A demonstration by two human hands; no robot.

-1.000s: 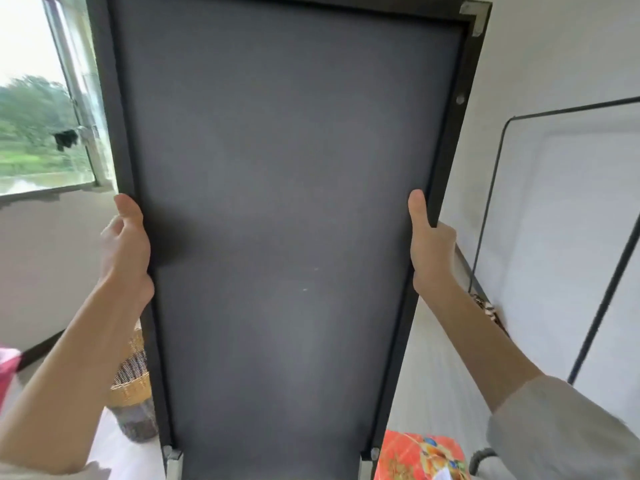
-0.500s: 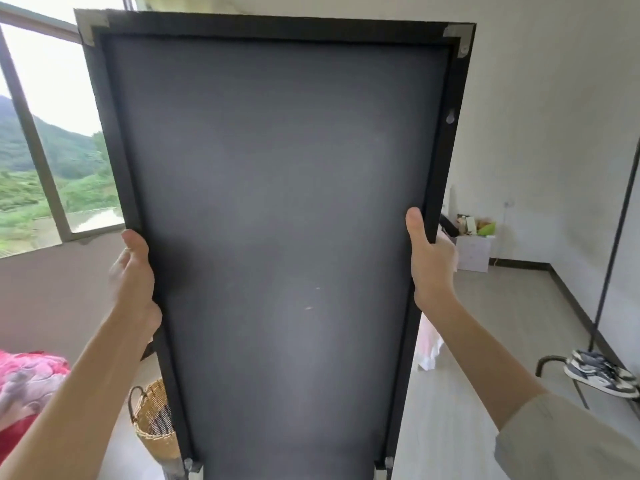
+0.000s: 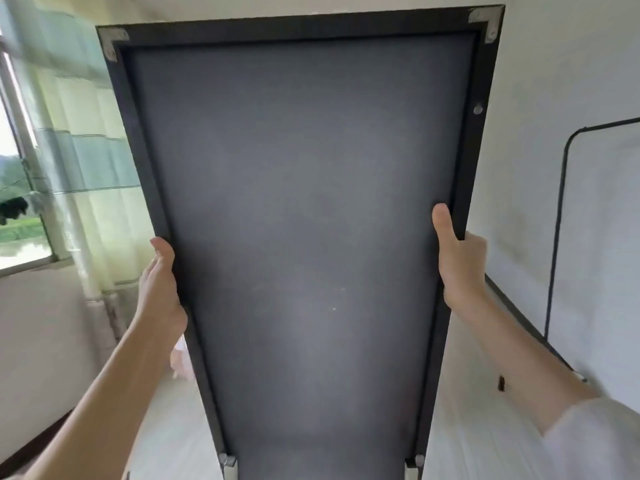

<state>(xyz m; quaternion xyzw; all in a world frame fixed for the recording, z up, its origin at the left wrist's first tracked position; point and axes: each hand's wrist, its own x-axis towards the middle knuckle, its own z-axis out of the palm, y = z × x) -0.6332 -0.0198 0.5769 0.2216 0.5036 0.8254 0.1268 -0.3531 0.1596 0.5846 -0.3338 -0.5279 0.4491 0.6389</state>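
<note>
A tall framed panel point(image 3: 304, 202) with a dark grey back and a black frame fills the middle of the view, held upright in front of me. Metal brackets sit at its corners. My left hand point(image 3: 161, 289) grips the left frame edge, thumb on the near side. My right hand point(image 3: 457, 261) grips the right frame edge, thumb lying up along the grey backing. The fingers of both hands are hidden behind the frame.
A window point(image 3: 17, 202) with a pale sheer curtain point(image 3: 86, 150) is at the left. A black metal rail frame point(image 3: 557, 230) stands against the white wall at the right. Light floor point(image 3: 166, 438) shows below, with a pinkish object point(image 3: 181, 358) behind the panel's left edge.
The view has swung across the room while both hands keep their hold on the panel. The basket, shoes and box seen before are out of view; the curtain and rail frame have come in.
</note>
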